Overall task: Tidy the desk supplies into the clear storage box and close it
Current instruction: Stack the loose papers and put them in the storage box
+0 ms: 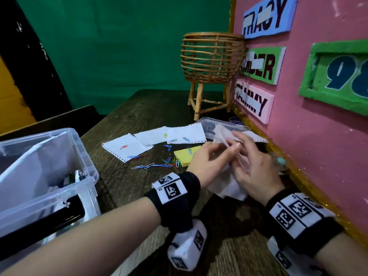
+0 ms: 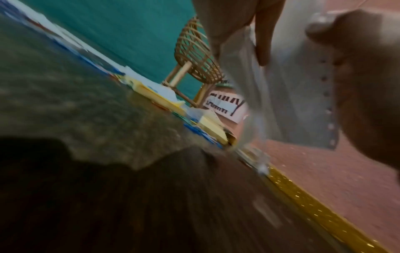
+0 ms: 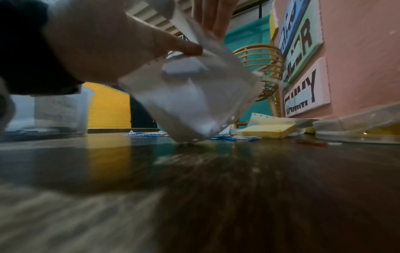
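Note:
Both hands hold a stack of white perforated paper sheets (image 1: 229,188) on edge, its lower corner on the dark wooden table (image 1: 139,116). My left hand (image 1: 225,151) pinches the stack (image 3: 190,95) from the left, thumb on its face. My right hand (image 1: 242,147) grips it from the right, fingers over the top edge. The clear storage box (image 1: 39,176) stands open at the left with items inside. Its clear lid (image 1: 223,126) lies by the pink wall. Loose paper sheets (image 1: 127,146), coloured paper clips (image 1: 159,165) and a yellow sticky-note pad (image 1: 185,154) lie beyond my hands.
A rattan basket on legs (image 1: 211,62) stands at the back against the pink board (image 1: 318,136) with name signs, which runs along the table's right side. A green backdrop hangs behind. The wrist views are blurred.

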`<state>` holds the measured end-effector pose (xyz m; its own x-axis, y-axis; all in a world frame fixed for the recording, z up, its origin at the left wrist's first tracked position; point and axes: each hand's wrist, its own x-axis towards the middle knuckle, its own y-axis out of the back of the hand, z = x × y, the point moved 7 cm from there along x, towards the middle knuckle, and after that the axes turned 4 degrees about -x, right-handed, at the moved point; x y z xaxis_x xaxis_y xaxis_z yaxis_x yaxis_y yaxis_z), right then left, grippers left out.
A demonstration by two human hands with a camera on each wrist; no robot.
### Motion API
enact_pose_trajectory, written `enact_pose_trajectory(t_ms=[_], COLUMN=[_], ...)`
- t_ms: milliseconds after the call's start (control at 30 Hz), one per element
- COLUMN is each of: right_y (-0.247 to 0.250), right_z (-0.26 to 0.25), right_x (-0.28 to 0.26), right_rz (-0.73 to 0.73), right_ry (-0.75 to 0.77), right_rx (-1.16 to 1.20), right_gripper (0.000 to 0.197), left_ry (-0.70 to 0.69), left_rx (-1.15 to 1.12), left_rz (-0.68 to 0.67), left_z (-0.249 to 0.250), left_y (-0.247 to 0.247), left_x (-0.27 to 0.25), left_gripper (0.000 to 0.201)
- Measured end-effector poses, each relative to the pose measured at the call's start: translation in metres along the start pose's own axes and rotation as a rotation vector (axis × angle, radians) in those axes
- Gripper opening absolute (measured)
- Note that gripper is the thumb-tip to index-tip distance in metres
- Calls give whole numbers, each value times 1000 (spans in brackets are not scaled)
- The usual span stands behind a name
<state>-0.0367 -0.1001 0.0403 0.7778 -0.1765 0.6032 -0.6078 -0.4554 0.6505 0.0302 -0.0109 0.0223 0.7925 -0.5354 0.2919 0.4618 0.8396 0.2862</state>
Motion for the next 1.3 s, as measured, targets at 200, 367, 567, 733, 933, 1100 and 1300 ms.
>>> enact_pose_trajectory(t_ms=[200,367,567,733,933,1100,1300], right_y=[2,32,19,-6,11,10,12], right_z=[3,29,33,37,34,52,51], right_x=[4,15,21,22,22,24,25], right_rz=[8,249,114,-98,143,88,91], right_ry=[119,37,39,-69,-95,-285,-296], right_rx=[-129,-181,-138,-157,26,-213,-285], right_gripper=[43,25,16,23,53,26,23], left_ry=[145,238,343,330,330,246,114], left_rx=[149,-20,-204,-236,-211,-150,513], left_rz=[150,325,367,315,276,204,47], left_z=[-10,-12,-24,-29,-38,-33,-41], left_y=[5,47,48,24,5,-11,-20], left_x=[21,29,37,54,83,112,148], left_gripper=[24,12,23,34,43,25,12])
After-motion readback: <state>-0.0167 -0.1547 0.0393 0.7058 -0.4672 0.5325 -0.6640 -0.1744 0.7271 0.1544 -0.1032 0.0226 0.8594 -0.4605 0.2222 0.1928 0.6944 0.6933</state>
